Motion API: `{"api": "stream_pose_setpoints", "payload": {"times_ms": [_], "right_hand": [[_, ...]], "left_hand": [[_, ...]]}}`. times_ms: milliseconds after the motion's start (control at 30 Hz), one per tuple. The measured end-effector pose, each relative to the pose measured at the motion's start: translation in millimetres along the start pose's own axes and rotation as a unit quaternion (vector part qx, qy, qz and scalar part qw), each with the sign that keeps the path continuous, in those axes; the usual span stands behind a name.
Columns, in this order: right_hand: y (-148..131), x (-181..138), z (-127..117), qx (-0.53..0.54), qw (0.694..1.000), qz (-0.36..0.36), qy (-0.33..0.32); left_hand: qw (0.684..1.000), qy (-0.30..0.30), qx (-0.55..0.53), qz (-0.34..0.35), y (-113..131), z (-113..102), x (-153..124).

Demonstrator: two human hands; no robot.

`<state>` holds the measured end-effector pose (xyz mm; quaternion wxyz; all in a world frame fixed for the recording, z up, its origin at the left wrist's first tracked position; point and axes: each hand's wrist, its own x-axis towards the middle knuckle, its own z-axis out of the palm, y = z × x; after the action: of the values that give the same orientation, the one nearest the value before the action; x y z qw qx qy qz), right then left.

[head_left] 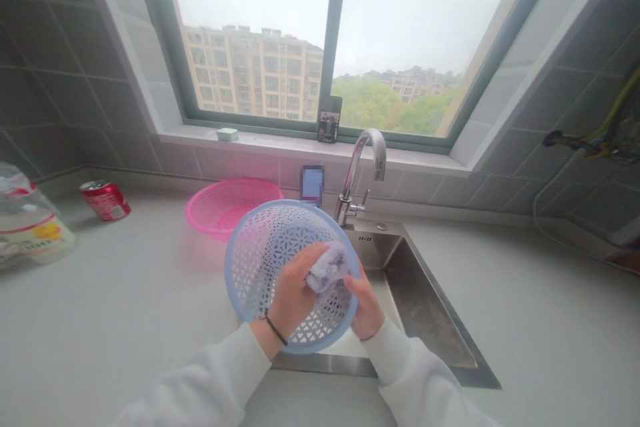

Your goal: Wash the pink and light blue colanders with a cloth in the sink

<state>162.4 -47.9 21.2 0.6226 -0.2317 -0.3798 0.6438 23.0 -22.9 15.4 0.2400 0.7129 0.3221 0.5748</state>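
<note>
I hold a pale blue perforated basket tilted toward me over the left edge of the steel sink. My left hand is closed on a crumpled pale lilac cloth and presses it against the inside of the basket. A black band sits on that wrist. My right hand grips the basket's lower right rim, with its fingers behind the wall. Both sleeves are white.
A pink basket sits behind the blue one. A red can lies on its side at the left, near a clear plastic bottle. The chrome faucet rises behind the sink. A phone and a green block rest on the windowsill. Cables hang at the right.
</note>
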Motion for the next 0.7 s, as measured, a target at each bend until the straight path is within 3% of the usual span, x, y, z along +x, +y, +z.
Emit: {"api": "stream_pose_setpoints", "payload": {"times_ms": [167,267,333,467,533,600,700], "right_hand": [[-19.7,7.3,-13.1,0.014,0.998,-0.026,0.051],[-22.1,8.5,-18.6,0.016,0.999,-0.022,0.043],[-14.8,6.7,-17.2,0.006,1.000,-0.013,0.027],[1.0,3.2,-9.9,0.011,1.000,-0.009,0.027],[0.2,4.3,-10.0,0.020,0.999,-0.014,0.036],[-7.2,7.7,-15.1,0.021,0.999,-0.020,0.046],[-23.2,14.6,-29.3,0.021,0.998,-0.028,0.058]], "left_hand": [[0.981,-0.176,0.003,0.086,3.5,1.0,-0.2],[0.972,-0.215,0.004,0.093,7.0,0.6,2.0],[0.981,-0.181,-0.003,0.076,7.5,-0.5,6.6],[0.999,-0.044,-0.006,0.026,4.2,-1.2,23.2],[1.000,-0.018,-0.006,0.015,2.1,1.4,30.0],[0.997,-0.066,-0.013,0.027,0.9,5.7,32.7],[0.970,-0.228,-0.029,0.081,1.8,10.7,32.0]]}}
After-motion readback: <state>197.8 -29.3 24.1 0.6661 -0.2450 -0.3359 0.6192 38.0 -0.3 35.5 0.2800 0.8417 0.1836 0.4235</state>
